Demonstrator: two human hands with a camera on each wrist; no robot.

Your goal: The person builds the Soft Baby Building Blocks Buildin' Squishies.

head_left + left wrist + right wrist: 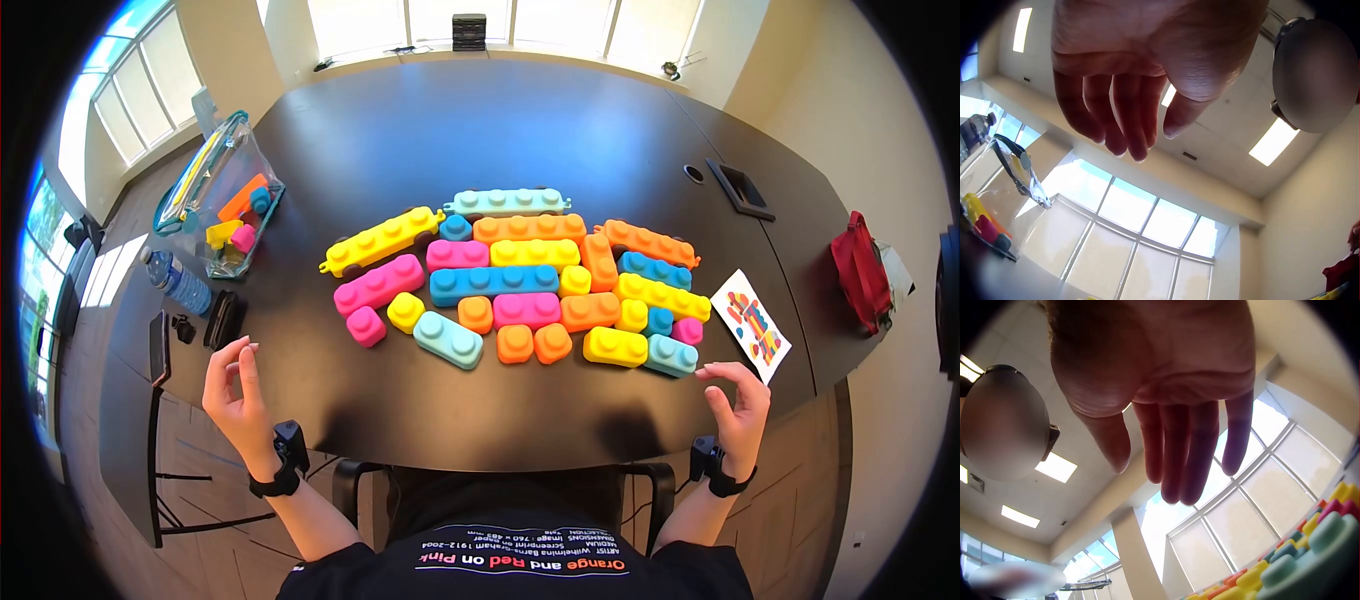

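My left hand (237,400) is raised at the table's front left edge, palm turned inward, with its fingers loosely bent and nothing held. At the front right, my right hand (742,412) is held up in much the same way, also without anything in it. Closest to its fingertips are a light-blue block (672,356) and a printed picture card (752,325). Between the hands lies a flat layout of soft building blocks in pink, yellow, orange and blue, among them a long blue block (494,286). Wheeled pieces, such as a yellow wagon (384,242), line its far side.
On the left stand a clear zip bag (225,200) with several blocks inside and a water bottle (177,282). A black case (224,320) and a phone (160,347) lie near my left hand. A red bag (860,270) sits at the right edge.
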